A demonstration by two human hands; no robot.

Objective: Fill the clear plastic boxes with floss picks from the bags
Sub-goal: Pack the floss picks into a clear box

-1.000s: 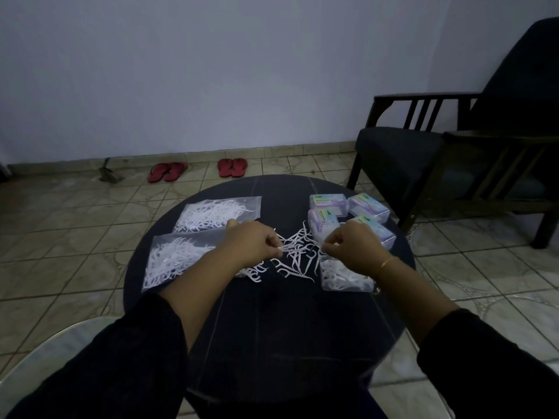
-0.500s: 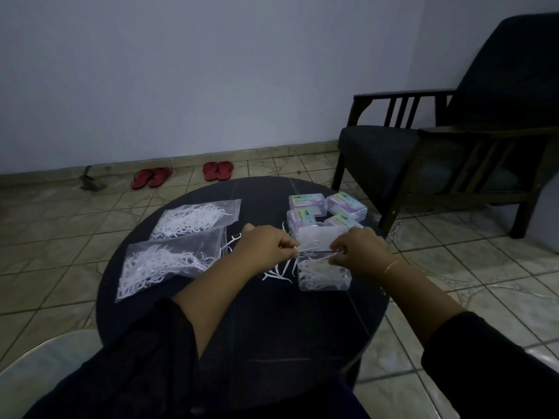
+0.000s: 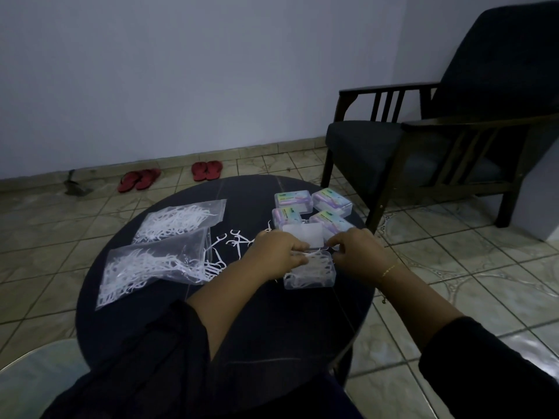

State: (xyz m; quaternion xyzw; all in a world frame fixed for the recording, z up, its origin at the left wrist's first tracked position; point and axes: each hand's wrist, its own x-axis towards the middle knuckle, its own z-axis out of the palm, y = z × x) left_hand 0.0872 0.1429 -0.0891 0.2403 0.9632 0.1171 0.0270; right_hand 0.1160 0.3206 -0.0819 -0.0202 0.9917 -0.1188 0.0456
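With both hands now drawn in from the loose picks (image 3: 236, 241), I see the left hand (image 3: 279, 254) and right hand (image 3: 358, 252) pinching floss picks over the open clear box (image 3: 311, 275) at the table's (image 3: 272, 328) three o'clock, so filling appears under way.

Both hands have dropped from the loose scatter onto the open clear plastic box (image 3: 310, 272) near the table's right edge. The left hand (image 3: 276, 252) and right hand (image 3: 357, 252) now press white floss picks (image 3: 314, 260) into it.
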